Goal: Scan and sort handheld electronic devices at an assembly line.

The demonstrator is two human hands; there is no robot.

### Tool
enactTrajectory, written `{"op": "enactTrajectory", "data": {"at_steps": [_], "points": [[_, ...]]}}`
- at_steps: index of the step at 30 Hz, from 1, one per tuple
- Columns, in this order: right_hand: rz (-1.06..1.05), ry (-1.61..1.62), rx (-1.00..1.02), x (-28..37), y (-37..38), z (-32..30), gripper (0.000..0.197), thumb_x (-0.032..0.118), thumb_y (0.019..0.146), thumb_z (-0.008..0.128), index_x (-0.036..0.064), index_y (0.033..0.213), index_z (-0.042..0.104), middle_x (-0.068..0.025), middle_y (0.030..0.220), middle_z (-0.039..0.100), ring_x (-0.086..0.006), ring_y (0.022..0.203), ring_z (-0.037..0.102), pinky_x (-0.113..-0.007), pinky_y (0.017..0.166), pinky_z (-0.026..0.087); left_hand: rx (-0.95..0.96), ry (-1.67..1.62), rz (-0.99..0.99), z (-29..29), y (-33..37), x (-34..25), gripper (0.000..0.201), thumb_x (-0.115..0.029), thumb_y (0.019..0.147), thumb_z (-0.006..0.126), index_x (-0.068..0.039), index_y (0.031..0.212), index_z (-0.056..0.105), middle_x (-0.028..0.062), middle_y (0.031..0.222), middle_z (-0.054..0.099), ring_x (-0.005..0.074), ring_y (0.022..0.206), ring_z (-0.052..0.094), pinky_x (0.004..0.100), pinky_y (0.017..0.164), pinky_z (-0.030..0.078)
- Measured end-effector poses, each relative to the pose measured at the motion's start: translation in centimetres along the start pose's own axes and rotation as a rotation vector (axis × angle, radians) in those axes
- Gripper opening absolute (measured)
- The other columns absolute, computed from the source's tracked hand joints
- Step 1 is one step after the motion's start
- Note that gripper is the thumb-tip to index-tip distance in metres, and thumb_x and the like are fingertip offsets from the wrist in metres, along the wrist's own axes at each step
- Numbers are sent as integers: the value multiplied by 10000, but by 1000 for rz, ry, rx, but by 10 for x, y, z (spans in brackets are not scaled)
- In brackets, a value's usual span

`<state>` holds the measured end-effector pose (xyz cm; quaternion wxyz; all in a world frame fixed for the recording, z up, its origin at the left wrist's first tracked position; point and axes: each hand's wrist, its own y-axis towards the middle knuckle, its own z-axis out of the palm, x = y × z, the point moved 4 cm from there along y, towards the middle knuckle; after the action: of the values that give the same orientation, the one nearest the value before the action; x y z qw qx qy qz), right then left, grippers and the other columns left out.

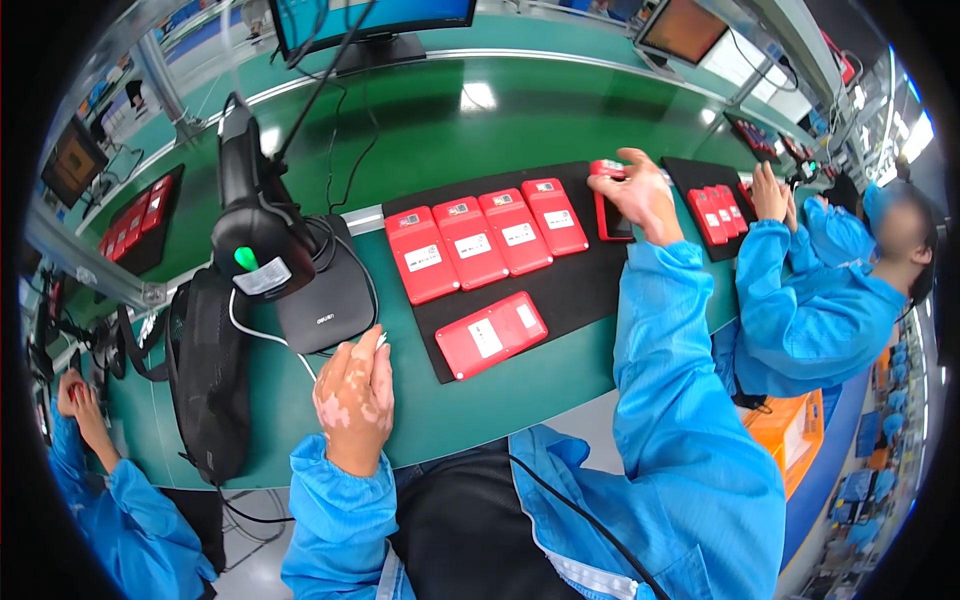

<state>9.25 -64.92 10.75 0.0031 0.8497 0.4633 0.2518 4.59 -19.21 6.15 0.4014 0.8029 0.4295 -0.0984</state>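
At the right end of the black mat (590,290), my right hand (645,198) grips a red handheld device (612,225) by its upper part. A dark face and red edge show on it; my fingers hide the rest. My left hand (357,400) rests on the green table by the scanner's stand, fingers curled. A small whitish thing shows at its fingertips, too small to name. Between my hands, several red devices (465,248) stand in a row on the mat, white labels up. One more red device (492,336) lies tilted in front of them.
A black barcode scanner (255,215) with a green light sits on its stand (325,300). A white cable and black bag (208,370) are left of it. A monitor (375,30) stands behind. Co-workers in blue sit on both sides; another mat (700,175) holds red devices.
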Motion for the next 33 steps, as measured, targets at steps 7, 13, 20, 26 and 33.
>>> {"op": "enactTrajectory", "data": {"at_steps": [7, 13, 20, 26, 33], "points": [[124, 1610, 475, 107, -76, 52, 367, 338, 1027, 706, 66, 1268, 654, -109, 1172, 687, -287, 1117, 698, -475, 937, 603, -84, -156, -40, -7, 1, -2, 256, 20, 930, 720, 0, 1185, 715, 146, 871, 659, 330, 717, 661, 433, 652, 536], [151, 1580, 656, 182, -134, 79, 394, 287, 1061, 677, 87, 1387, 582, -77, 1282, 649, -301, 1211, 682, -474, 945, 632, -99, -291, -108, -6, 6, -12, 248, 0, 931, 739, -5, 1179, 737, 157, 885, 690, 325, 724, 675, 400, 651, 538], [166, 1566, 700, 188, -152, 99, 314, 249, 1046, 704, 126, 1330, 651, -70, 1247, 703, -251, 1118, 727, -495, 956, 624, -83, -222, -193, -10, 4, -10, 206, -17, 950, 723, 4, 1154, 738, 142, 871, 691, 318, 700, 669, 401, 622, 528], [83, 1441, 634, 195, -159, 84, 585, 176, 1003, 766, 1, 1474, 467, -141, 1178, 706, -215, 1075, 718, -370, 961, 608, -14, -90, -139, -10, 6, -8, 127, 1, 961, 689, 30, 1082, 714, 170, 792, 626, 365, 672, 614, 451, 614, 473], [-4, 1335, 606, 195, -169, 88, 654, 212, 987, 796, 9, 1475, 410, -135, 1064, 734, -176, 979, 711, -324, 885, 585, 22, -115, -169, -5, 3, 0, 136, -53, 992, 648, 7, 1090, 723, 179, 849, 657, 398, 759, 662, 464, 662, 531]]}}
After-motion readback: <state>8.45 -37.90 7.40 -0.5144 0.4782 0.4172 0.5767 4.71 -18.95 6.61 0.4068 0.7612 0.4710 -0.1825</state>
